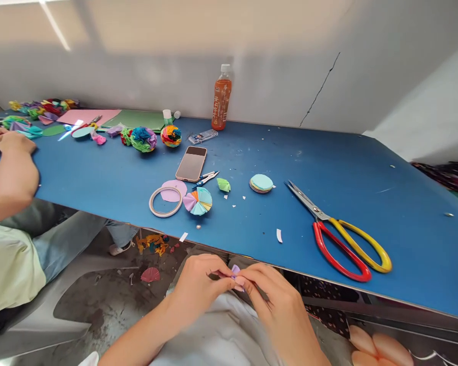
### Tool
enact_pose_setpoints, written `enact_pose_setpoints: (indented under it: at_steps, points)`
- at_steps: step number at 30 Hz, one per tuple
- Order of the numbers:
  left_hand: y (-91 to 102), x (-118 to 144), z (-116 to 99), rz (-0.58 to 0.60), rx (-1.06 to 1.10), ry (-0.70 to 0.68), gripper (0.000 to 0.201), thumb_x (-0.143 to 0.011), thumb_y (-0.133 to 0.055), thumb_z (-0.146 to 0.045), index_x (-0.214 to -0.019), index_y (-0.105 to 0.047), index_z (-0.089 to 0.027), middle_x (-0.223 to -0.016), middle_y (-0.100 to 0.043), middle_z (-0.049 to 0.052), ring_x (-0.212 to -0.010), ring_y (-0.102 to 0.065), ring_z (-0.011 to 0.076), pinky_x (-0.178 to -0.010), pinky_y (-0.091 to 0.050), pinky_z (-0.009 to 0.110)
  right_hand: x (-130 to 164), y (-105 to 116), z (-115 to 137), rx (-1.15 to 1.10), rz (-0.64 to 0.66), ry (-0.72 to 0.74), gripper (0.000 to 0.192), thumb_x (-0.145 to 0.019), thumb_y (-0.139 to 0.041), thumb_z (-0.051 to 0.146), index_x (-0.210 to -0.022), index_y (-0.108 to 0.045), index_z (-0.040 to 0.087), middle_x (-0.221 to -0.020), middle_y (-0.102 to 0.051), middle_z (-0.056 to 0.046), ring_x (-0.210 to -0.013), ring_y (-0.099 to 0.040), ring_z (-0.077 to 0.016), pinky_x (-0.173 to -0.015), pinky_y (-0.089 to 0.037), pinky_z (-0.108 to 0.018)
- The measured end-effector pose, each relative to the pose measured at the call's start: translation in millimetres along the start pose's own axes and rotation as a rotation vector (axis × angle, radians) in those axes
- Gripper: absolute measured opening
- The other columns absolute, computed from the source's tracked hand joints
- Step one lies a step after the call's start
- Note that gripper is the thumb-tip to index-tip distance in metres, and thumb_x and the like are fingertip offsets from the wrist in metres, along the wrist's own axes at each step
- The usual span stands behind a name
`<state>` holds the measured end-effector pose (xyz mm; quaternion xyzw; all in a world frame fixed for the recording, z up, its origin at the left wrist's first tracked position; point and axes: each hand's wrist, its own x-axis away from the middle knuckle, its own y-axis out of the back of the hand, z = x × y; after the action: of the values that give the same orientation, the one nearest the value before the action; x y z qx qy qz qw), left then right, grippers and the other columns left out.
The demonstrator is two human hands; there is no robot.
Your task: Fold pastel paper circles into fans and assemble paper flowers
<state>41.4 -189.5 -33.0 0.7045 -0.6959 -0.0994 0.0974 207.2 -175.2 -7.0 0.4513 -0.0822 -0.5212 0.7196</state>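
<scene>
Just off the table's front edge, my left hand [203, 281] and my right hand [273, 295] meet, fingers closed in a pinch on a small piece of purple paper [235, 270]. Most of that piece is hidden by my fingertips. On the blue table beyond lie a pleated multicoloured paper ball [198, 201], a folded green paper piece [224, 185] and a stack of round paper discs [261, 183]. A roll of tape [151, 204] partly overlaps a lilac paper disc [174, 190]. Large scissors [320, 216] with red and yellow handles rest open at the right.
A phone [191, 164], compasses [206, 179], finished paper balls [144, 140] and an orange drink bottle [221, 99] stand or lie farther back. Green paper sheets [137, 120] are at the back left. At far left, a co-worker's forearm [13, 170] reaches over the table [366, 168].
</scene>
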Motion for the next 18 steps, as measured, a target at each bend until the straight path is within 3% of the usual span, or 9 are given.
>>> enact_pose_setpoints:
  at_steps: [3, 7, 12, 18]
  points:
    - [10.3, -6.1, -8.1, -0.033, 0.196, -0.164, 0.008, -0.068, -0.08, -0.022, -0.065, -0.074, -0.017, -0.069, -0.073, 0.004, -0.065, -0.064, 0.0134, -0.06, -0.05, 0.021, -5.5, 5.2, -2.4, -0.114, -0.051, -0.063, 0.02, -0.092, -0.053, 0.034, -0.101, -0.07, 0.026, -0.093, -0.07, -0.005, -0.081, -0.068, -0.0179, -0.069, -0.056, -0.028]
    - [21.5, -22.6, -22.1, -0.082, 0.288, -0.338, 0.008, -0.071, -0.079, -0.023, -0.066, -0.075, -0.018, -0.069, -0.073, 0.004, -0.066, -0.065, 0.0127, -0.06, -0.052, 0.02, -20.1, 3.9, -7.6, -0.401, 0.016, -0.055, 0.045, -0.086, -0.059, 0.052, -0.125, -0.063, 0.028, -0.114, -0.068, -0.009, -0.087, -0.068, -0.0179, -0.07, -0.057, -0.027]
    - [24.9, -40.1, -30.9, -0.1, 0.338, -0.375, 0.014, -0.066, -0.083, -0.028, -0.068, -0.076, -0.017, -0.071, -0.073, 0.006, -0.066, -0.066, 0.0126, -0.054, -0.052, 0.018, -40.5, -2.6, -8.6, -0.73, -0.06, -0.118, 0.041, -0.082, -0.067, 0.048, -0.118, -0.068, 0.029, -0.107, -0.072, -0.007, -0.085, -0.07, -0.0167, -0.075, -0.058, -0.027]
    - [21.4, -44.3, -19.2, -0.112, 0.459, -0.588, 0.023, -0.064, -0.084, -0.02, -0.086, -0.078, -0.023, -0.076, -0.074, 0.003, -0.068, -0.067, 0.0111, -0.053, -0.055, 0.016, -48.3, -2.2, -6.3, -0.841, -0.12, -0.068, 0.027, -0.078, -0.073, 0.038, -0.105, -0.073, 0.033, -0.095, -0.073, -0.003, -0.074, -0.069, -0.0144, -0.066, -0.059, -0.024]
